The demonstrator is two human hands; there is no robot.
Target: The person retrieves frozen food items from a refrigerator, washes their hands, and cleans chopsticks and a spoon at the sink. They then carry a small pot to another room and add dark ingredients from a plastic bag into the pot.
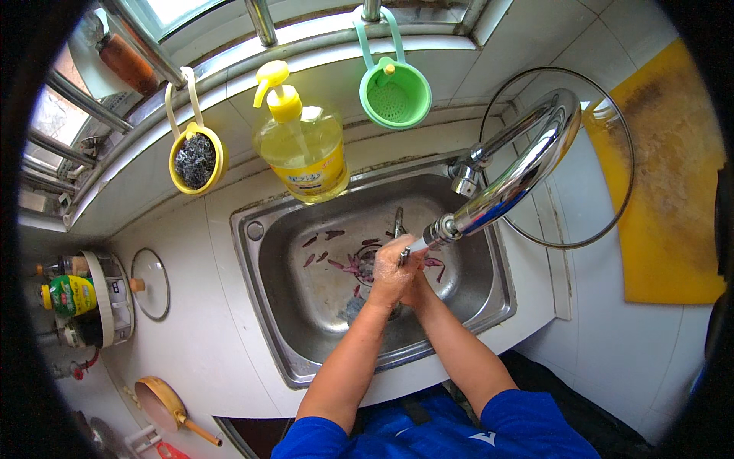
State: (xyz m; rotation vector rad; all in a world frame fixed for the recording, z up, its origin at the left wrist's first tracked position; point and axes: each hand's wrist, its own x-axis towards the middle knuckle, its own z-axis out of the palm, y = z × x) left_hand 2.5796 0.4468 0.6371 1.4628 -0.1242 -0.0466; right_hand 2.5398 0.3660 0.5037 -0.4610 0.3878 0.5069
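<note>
My left hand point(390, 272) is wet and sits in the water stream below the chrome faucet point(510, 166). My right hand point(414, 290) is pressed against it, largely hidden underneath. A small dark metal part point(403, 256) shows at the left hand's fingers; what it belongs to is unclear. Both hands are over the stainless steel sink point(298, 292). Reddish-purple scraps point(344, 265) lie around the drain, which the hands partly cover. A slim shiny object point(398, 221) lies just beyond them. Near my left wrist is a grey-blue clump point(352, 310).
A yellow dish soap pump bottle point(304, 149) stands behind the sink. Green point(395, 94) and yellow point(198, 160) hanging baskets, the latter holding a steel scourer, hang from the window bars. Right are a glass lid point(596, 241) and yellow cutting board point(671, 229); left, a pan point(160, 401).
</note>
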